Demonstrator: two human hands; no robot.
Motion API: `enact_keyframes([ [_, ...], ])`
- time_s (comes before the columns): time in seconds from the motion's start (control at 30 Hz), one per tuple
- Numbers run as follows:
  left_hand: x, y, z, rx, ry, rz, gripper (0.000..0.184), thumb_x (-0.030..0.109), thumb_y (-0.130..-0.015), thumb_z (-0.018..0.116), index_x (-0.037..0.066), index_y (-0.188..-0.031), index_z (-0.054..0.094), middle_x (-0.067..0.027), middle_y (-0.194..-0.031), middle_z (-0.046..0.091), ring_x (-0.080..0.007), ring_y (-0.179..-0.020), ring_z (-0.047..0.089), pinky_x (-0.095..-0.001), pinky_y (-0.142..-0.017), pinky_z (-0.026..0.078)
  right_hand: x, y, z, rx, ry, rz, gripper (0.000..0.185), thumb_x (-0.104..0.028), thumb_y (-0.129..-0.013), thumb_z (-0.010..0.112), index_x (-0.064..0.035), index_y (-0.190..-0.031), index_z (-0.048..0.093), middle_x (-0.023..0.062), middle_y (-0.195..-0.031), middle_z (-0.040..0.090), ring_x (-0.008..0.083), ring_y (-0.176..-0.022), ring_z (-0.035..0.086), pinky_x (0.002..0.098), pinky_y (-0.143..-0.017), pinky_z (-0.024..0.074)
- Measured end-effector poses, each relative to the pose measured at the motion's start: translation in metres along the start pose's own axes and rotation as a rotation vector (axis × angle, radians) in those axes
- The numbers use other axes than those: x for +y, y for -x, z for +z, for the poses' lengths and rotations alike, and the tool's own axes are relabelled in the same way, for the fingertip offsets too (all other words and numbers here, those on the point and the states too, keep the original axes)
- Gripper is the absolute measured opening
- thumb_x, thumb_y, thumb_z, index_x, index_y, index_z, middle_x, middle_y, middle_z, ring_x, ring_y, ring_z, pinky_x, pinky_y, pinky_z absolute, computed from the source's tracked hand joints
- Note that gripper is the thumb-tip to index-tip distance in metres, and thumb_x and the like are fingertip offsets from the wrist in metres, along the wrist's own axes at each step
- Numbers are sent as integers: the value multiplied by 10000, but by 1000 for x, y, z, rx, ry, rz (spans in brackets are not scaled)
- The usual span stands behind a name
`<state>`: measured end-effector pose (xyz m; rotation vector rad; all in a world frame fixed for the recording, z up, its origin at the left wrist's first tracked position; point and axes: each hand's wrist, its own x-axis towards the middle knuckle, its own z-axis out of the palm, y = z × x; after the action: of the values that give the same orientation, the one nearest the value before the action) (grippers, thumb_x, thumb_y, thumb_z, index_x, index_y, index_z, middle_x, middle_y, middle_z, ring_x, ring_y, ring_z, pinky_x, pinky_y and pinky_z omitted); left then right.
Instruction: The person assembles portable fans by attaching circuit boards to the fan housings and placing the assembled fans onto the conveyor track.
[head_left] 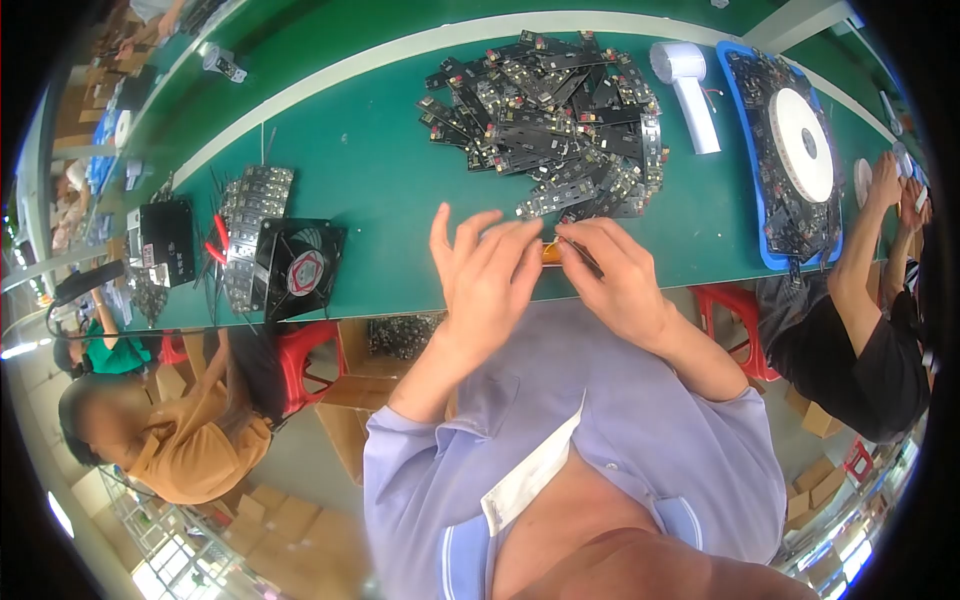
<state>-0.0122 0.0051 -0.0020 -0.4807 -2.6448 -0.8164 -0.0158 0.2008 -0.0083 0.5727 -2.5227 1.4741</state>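
Bench work seen from above, nearest things first. The wearer's left hand (490,275) and right hand (620,280) meet at the near edge of the green bench (385,200). Their fingers are drawn in narrowly, holding a small yellow-orange item (551,254) between them; most of it is hidden, so its full shape cannot be told. The left hand's outer fingers are spread away from it.

Below the bench edge, to the left, an open cardboard box (347,430) contains a mass of small dark pieces (400,338), too small to identify. Red stools (305,365) stand on either side of the wearer.

On the bench at left, a black square fan (305,270) lies against a stack of board panels (258,210), with red-handled pliers (216,242) just beside. At right, a blue tray (755,195) is filled with dark circuit boards (790,225); a white reel (786,135) lies flat on top of them. Beyond the hands spreads a loose heap of narrow black boards (545,120). Between heap and tray lies a white handled object (692,95), touching neither.
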Motion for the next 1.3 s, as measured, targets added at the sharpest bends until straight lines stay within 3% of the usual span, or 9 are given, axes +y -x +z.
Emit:
enact_keyframes([
  [0.17,-1,2,1,-2,145,-53,220,70,-887,835,112,-1103,820,-1,-978,784,-247,-1091,682,-591,-1254,278,-4,2,4,57,-45,82,234,44,-945,772,40,-1173,723,174,-1033,743,288,-820,757,362,-694,612],
  [0.27,1,1,-2,-37,132,-75,166,84,-893,836,110,-1056,813,1,-972,776,-247,-1099,672,-594,-1252,276,-2,0,4,67,-6,26,224,48,-943,775,41,-1160,723,173,-1015,743,276,-808,758,352,-684,613],
  [0.37,3,-2,-5,-91,195,-137,106,97,-898,837,100,-996,797,-3,-965,770,-249,-1108,661,-592,-1249,278,-4,-1,4,52,-3,48,220,31,-946,759,45,-1158,700,192,-997,730,349,-829,746,411,-701,608],
  [0.53,1,-11,-18,-234,402,-277,81,101,-890,842,91,-944,783,-14,-964,768,-244,-1097,655,-570,-1233,307,-4,1,6,53,-16,55,214,35,-937,762,44,-1145,714,202,-1026,740,361,-858,754,420,-721,616],
  [0.63,1,-7,-12,-186,398,-275,104,94,-866,848,89,-947,783,-14,-964,766,-244,-1077,661,-551,-1205,346,-7,1,3,39,-14,43,221,31,-931,764,46,-1147,722,209,-1046,744,374,-904,758,430,-759,625],
  [0.93,10,4,9,97,81,-7,193,49,-788,872,123,-924,756,16,-963,749,-246,-1032,680,-532,-1156,393,-10,2,1,36,5,19,252,28,-927,758,51,-1175,723,212,-1077,739,389,-961,753,438,-816,632],
  [1.3,6,5,9,57,79,68,228,17,-807,859,108,-997,772,13,-1014,756,-247,-1080,680,-521,-1195,365,1,4,-1,13,90,-121,302,55,-896,765,56,-1195,724,199,-1118,740,371,-990,753,433,-855,639],
])
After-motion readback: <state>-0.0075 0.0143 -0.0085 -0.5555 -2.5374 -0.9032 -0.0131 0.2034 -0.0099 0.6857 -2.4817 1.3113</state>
